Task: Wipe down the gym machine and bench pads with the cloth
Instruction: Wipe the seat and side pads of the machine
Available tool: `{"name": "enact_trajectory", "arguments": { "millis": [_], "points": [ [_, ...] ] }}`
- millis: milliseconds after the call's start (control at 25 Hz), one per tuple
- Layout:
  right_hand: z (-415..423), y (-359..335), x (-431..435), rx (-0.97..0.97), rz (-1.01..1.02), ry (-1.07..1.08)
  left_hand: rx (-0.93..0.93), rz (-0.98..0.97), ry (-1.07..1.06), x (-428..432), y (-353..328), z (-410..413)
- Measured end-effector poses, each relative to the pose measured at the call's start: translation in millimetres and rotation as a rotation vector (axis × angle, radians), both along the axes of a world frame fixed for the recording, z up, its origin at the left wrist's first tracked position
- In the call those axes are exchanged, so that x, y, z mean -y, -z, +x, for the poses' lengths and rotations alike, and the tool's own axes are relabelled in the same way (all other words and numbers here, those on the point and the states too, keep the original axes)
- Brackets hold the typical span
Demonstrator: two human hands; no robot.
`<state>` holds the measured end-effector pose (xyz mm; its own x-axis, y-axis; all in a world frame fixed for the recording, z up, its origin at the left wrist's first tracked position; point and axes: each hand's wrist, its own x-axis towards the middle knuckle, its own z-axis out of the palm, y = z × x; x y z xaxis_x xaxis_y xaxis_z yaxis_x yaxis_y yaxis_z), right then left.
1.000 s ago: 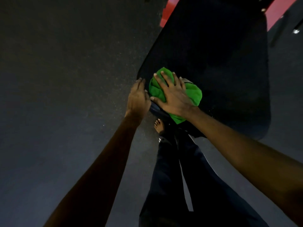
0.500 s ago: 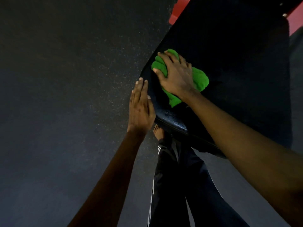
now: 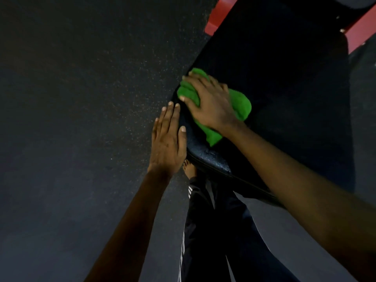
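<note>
- A black padded surface (image 3: 284, 88) fills the far right part of the view. It looks smooth and a bit shiny at its near edge.
- A green cloth (image 3: 240, 102) lies bunched up on the surface, close to its left edge.
- The right hand (image 3: 211, 102) lies on top of the cloth. Its fingers are spread out over the cloth and it presses down on it. The thumb touches the left part of the cloth.
- Bits of the cloth stick out past the hand at the far side, at the right, and at the near side by the wrist.
- The left hand (image 3: 166, 143) is open and flat, with its fingers straight and close together. It rests against the left edge of the surface, just beside the cloth. It holds nothing.
- A red frame (image 3: 217, 19) shows at the far end of the surface, with another red part at the far right.
- The dark floor (image 3: 81, 98) has tiny pale specks all over it.
- Below the near edge of the surface there is a bare foot (image 3: 189, 169) on the floor.
- The person wears dark trousers (image 3: 213, 231) with white stripes down the side.
</note>
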<state>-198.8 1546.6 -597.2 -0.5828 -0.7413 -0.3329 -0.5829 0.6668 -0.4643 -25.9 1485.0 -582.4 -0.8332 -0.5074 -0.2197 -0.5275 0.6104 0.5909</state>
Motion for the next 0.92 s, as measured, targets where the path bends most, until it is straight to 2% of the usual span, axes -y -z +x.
{"name": "enact_trajectory", "arguments": {
  "millis": [200,360,440,720,920],
  "points": [
    [-33,22,41,-0.005,0.042,0.034,-0.019,0.063,-0.020,0,1,2],
    [18,-13,-16,0.063,-0.041,-0.004,-0.046,0.200,-0.116,-7,0,5],
    [36,-21,-36,0.030,-0.051,-0.035,-0.066,0.261,-0.132,-6,-2,7],
    [3,1,31,-0.022,-0.036,0.026,-0.093,0.335,-0.149,-5,-3,7],
    [68,-47,-51,0.034,-0.085,-0.013,-0.196,0.472,-0.267,4,1,7]
  ]
}}
